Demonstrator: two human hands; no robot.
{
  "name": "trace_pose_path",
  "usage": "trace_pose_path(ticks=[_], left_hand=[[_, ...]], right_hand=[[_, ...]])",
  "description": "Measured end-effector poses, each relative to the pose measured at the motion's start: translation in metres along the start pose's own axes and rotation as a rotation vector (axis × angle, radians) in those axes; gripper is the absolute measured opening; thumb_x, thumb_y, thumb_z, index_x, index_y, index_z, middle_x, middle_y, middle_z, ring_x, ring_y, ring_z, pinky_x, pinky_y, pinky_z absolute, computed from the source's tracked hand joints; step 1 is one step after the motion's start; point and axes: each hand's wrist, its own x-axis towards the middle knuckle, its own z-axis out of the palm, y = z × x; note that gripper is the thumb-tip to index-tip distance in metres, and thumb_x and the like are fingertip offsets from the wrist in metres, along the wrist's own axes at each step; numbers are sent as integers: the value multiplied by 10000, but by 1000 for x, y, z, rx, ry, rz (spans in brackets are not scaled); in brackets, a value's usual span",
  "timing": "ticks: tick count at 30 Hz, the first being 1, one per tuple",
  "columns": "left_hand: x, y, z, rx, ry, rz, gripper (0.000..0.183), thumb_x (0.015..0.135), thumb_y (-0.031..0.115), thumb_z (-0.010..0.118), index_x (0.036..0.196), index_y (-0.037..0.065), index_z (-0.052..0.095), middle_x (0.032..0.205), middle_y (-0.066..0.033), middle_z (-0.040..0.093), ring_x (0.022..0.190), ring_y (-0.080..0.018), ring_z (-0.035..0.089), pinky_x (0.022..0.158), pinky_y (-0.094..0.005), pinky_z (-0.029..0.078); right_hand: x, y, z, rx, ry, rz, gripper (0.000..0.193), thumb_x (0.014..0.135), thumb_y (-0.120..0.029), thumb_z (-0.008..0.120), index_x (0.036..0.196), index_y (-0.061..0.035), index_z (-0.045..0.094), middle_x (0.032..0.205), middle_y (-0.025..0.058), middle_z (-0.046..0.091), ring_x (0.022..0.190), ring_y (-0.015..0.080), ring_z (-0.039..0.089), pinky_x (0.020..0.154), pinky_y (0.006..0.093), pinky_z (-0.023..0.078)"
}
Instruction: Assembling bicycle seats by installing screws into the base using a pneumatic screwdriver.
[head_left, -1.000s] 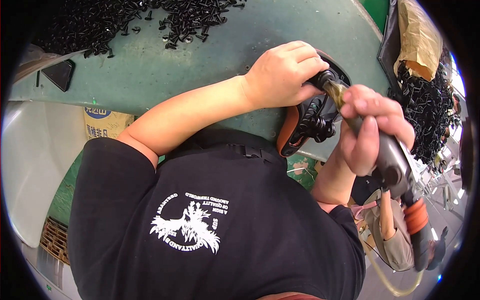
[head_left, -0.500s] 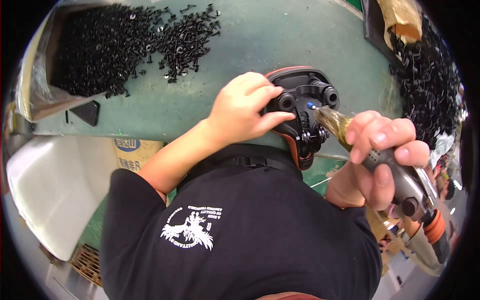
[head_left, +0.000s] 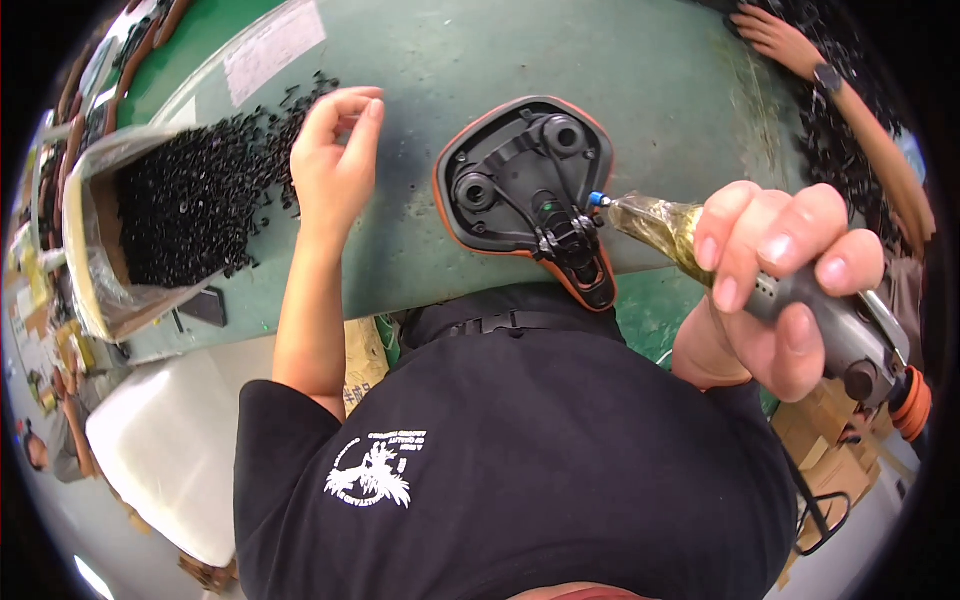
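A black bicycle saddle with an orange edge lies upside down on the green table, its nose toward me. My right hand is wrapped round a grey power screwdriver. Its nose is bound in yellowish clear tape, and its blue tip hovers beside the saddle's right edge. Away from the saddle, my left hand is at the right edge of a pile of black screws. Its thumb and forefinger tips come together; whatever is between them cannot be made out.
The screws spill from a plastic-lined box on the left. A paper sheet lies at the back. Another person's arm with a watch reaches over a heap of black parts at far right. A white bin stands below the table's left edge.
My left hand has let go of the saddle and moved left to the screws. The screwdriver tip has come away from the saddle's underside. Another person's arm has appeared at right.
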Motion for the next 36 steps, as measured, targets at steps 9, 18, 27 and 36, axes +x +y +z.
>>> trace_pose_path(ticks=[9, 18, 27, 36], left_hand=[[-53, 103, 56, -1330, -596, -406, 168, 977, -4, 745, 1132, -68, 742, 1063, -169, 705, 859, -218, 734, 760, -330, 620], [-43, 101, 61, -1008, -604, -259, 280, 781, -127, 871, 1032, -31, 793, 1053, -139, 750, 953, -182, 711, 831, -294, 590], [-42, 108, 59, -1281, -743, -578, 295, 1070, 172, 672, 1085, -116, 730, 1048, -163, 738, 762, -218, 732, 768, -325, 599], [41, 71, 49, -11, -549, 570, 597, 724, 158, 937, 1264, 38, 713, 1317, -148, 686, 1237, -347, 655, 1063, -435, 531]], right_hand=[[3, -14, 3, 206, -43, -59, 331, 963, -112, 723, 1255, -104, 568, 1132, 80, 671, 778, 156, 724, 705, 322, 606], [-1, -21, -2, 150, -97, -37, 357, 953, -84, 712, 1255, -113, 524, 1176, 131, 639, 804, 184, 712, 751, 366, 603], [-2, -15, -1, 145, -127, -114, 343, 965, -88, 696, 1259, -113, 522, 1169, 126, 633, 789, 178, 708, 747, 369, 603], [10, -11, -4, -191, -111, -114, 440, 975, -77, 586, 1399, -112, 474, 1194, 159, 585, 783, 182, 651, 788, 429, 553]])
